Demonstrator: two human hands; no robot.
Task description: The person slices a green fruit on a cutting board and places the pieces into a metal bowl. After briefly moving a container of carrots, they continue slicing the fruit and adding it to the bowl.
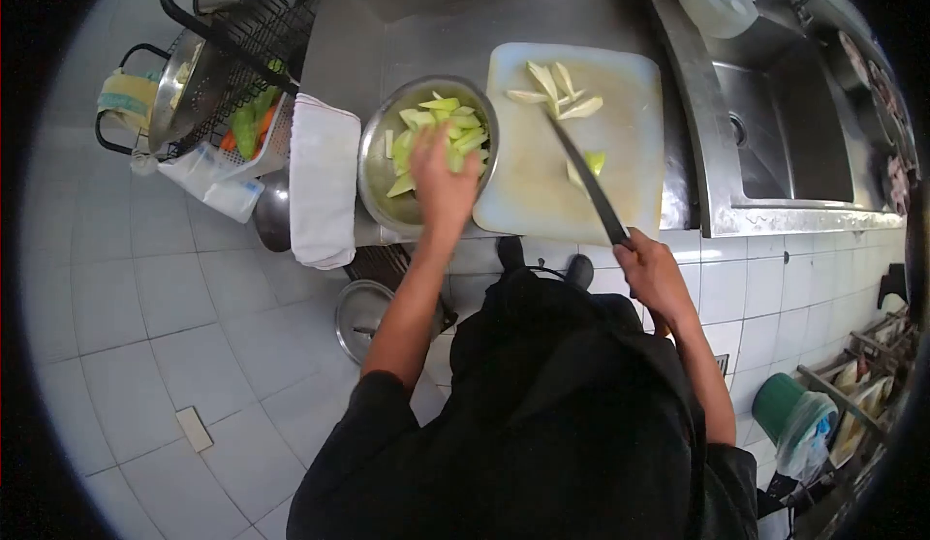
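Observation:
My left hand point(447, 177) is over a round metal bowl point(376, 174) that holds cut pale green vegetable pieces point(469, 122). Its fingers reach in among the pieces and are blurred, so whether they grip any is unclear. My right hand point(651, 269) is closed round the handle of a long knife point(593, 186). The blade slants up and left over a white cutting board point(635, 104), its tip beside several pale cut pieces point(562, 80). A smaller green piece point(595, 162) lies on the board close to the blade.
A folded white towel point(325, 182) hangs left of the bowl. Further left are a black wire rack point(276, 7) and a basket of vegetables point(276, 143). The metal sink point(790, 143) is at right. A pot lid point(360, 312) sits low, near my left forearm.

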